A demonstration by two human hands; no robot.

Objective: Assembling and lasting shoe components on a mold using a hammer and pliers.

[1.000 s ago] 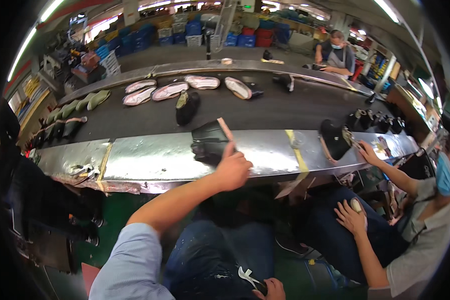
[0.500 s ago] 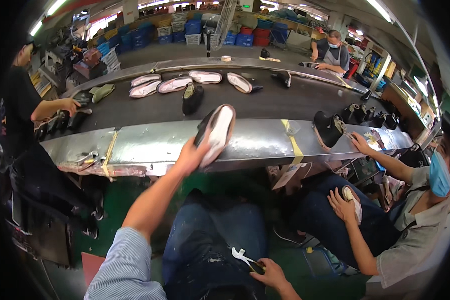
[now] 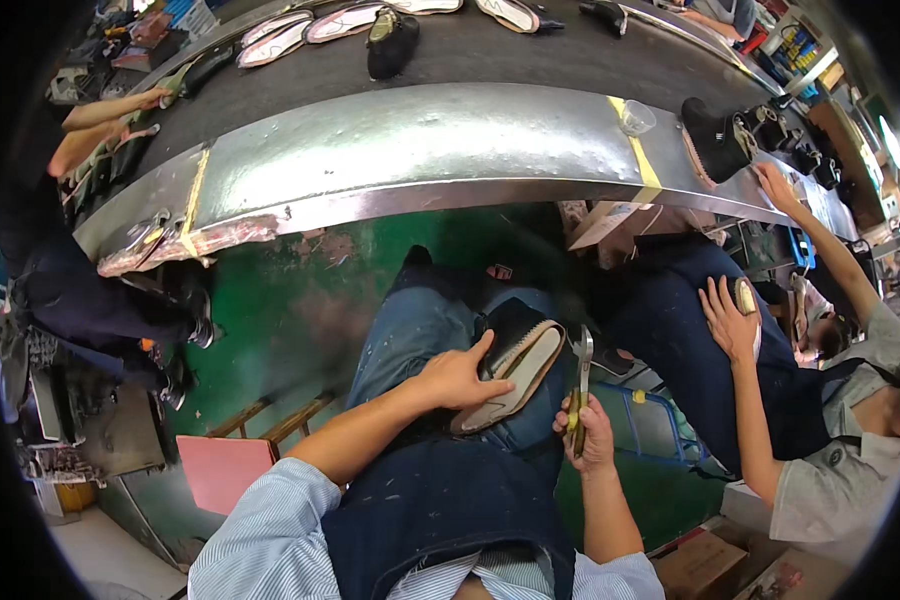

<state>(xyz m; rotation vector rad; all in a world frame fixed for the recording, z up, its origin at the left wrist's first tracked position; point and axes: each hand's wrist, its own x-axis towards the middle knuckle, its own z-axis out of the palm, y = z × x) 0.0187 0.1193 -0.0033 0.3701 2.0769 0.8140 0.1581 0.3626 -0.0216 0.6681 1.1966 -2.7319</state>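
Note:
My left hand (image 3: 458, 380) is wrapped round a black shoe (image 3: 530, 368) lying over my thigh, its pale underside turned up and to the right. A ridged, light-coloured edge runs along the shoe's rim. In my right hand (image 3: 594, 430) is a pair of pincers (image 3: 584, 360) with a curved metal head and yellowish handles. The pincers stand upright just right of the shoe, with a small gap between them. Part of the shoe is covered by my left fingers.
Ahead runs a metal-edged bench (image 3: 370, 135) with a dark conveyor belt (image 3: 480, 62) carrying several shoes. A black boot (image 3: 715, 140) stands at the right edge near a co-worker's hand (image 3: 778, 188). Another co-worker handles shoes at the left. A pink board (image 3: 225, 472) is low on the left.
My left hand has brought the shoe down from above the bench edge to my lap. My right hand has raised the pincers beside it. The view has tilted downward.

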